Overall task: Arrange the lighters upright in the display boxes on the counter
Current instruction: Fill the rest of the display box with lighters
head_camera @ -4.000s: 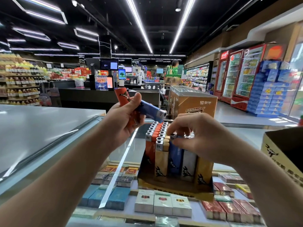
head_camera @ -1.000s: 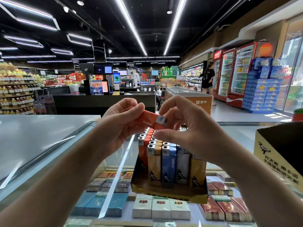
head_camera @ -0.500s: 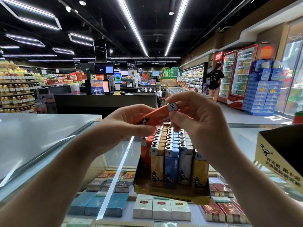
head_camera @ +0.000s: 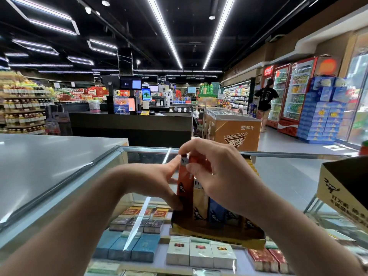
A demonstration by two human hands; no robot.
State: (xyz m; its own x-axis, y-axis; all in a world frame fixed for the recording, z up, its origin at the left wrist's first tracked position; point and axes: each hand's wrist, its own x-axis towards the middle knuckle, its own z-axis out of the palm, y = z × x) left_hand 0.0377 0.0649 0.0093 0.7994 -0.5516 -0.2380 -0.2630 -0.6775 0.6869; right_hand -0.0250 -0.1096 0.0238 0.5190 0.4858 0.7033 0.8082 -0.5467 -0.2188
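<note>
right hand (head_camera: 221, 172): thumb and fingers pinch the silver metal cap end of the orange plastic lighter (head_camera: 185, 182), gripping from above
left hand (head_camera: 157, 181): fingers curled against the left side of the orange lighter, thumb tip low on its body near the box edge, fingertips up by the cap
orange lighter: upright, cap up, at the front-left corner of the yellow-and-black cardboard display box (head_camera: 217, 237); bottom end is down in the box, sits higher than its neighbours; whether it is fully seated I cannot tell
front row: tan lighter (head_camera: 200, 204) just right of the orange one, touching; blue lighter (head_camera: 216, 211) next right; both upright, black animal print low on each
rest of box: mostly hidden behind the right hand and wrist
display box: stands on the glass-topped counter (head_camera: 278, 174), front lip toward the camera
under glass: blue cigarette packs (head_camera: 127, 246), white cigarette packs (head_camera: 201, 253), red cigarette packs (head_camera: 264, 259) in rows beneath the box
second box: open yellow cardboard carton (head_camera: 342, 198) with black print at the right edge, well apart from the display box
left side: grey counter slab (head_camera: 49, 156) beside the glass
background: brown chest freezer (head_camera: 233, 130), red drinks fridges (head_camera: 288, 96), person in black top (head_camera: 265, 102) at the fridges
</note>
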